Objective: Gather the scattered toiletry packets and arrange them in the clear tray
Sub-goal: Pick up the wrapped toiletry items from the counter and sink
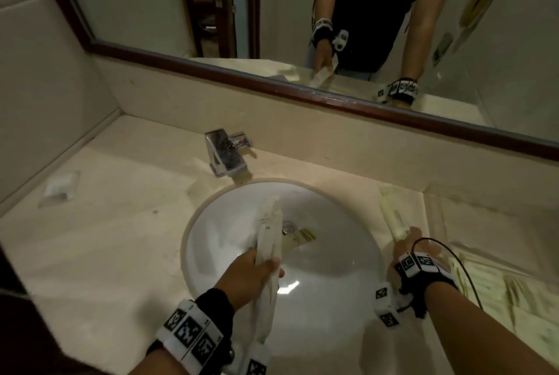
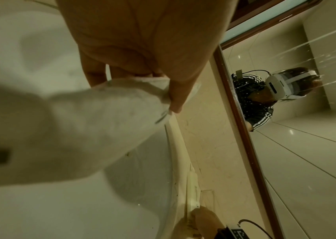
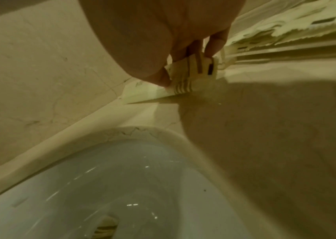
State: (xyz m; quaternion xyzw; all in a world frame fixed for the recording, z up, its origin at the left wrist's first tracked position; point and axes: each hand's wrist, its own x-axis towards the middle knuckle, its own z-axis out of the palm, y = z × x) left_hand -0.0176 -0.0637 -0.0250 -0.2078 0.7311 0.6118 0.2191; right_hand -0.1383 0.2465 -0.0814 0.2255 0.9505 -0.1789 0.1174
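Over the sink, my left hand (image 1: 263, 264) pinches a long white packet (image 1: 267, 235) that points away from me. The left wrist view shows my thumb and fingers (image 2: 176, 100) clamped on the packet's (image 2: 101, 116) edge. My right hand (image 1: 406, 238) grips a small bunch of cream packets (image 1: 393, 219) on the counter, just right of the basin. In the right wrist view its fingers (image 3: 214, 46) curl round these packets (image 3: 191, 72), beside the clear tray (image 3: 285, 53). The clear tray (image 1: 437, 217) holds several packets. Another packet (image 1: 304, 237) lies by the drain.
A chrome tap (image 1: 227, 154) stands behind the white basin (image 1: 348, 269). One white packet (image 1: 60, 185) lies on the beige counter at the far left. A framed mirror (image 1: 302, 96) runs along the back wall.
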